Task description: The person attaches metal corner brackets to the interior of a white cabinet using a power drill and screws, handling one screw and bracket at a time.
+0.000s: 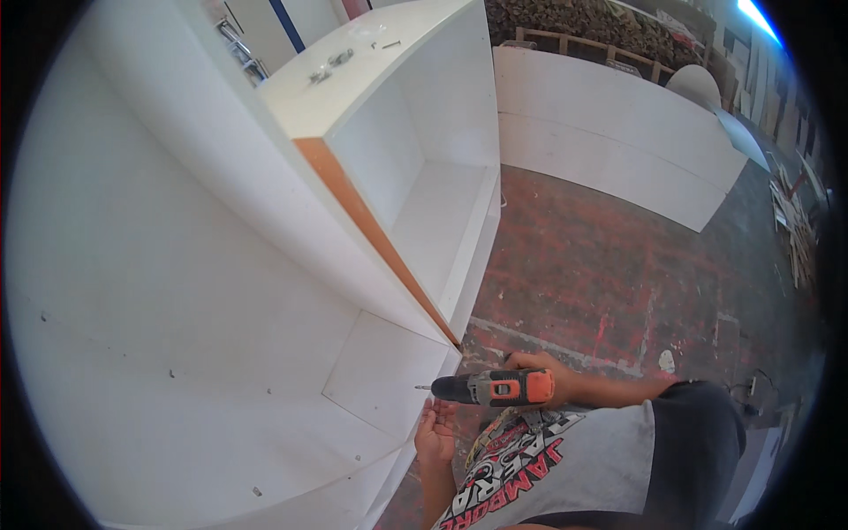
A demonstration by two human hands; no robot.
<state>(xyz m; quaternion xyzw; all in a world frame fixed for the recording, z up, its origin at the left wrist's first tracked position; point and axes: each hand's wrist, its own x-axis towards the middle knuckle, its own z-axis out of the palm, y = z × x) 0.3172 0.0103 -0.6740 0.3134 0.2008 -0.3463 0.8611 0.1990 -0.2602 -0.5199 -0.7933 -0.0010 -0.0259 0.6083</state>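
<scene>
An orange and black cordless drill lies level in front of my body, gripped by my right hand. Its bit points left, toward a small white board at the lower corner of a tall white cabinet. Below the drill's nose is my left hand, palm turned up and fingers loosely apart beside the cabinet's white edge. I make out nothing in it; whether its fingertips touch the edge I cannot tell.
Another white cabinet with an open compartment stands ahead, small metal hardware on its top. A long white panel leans at the back right. Wood scraps lie at the far right. The floor is worn red and grey.
</scene>
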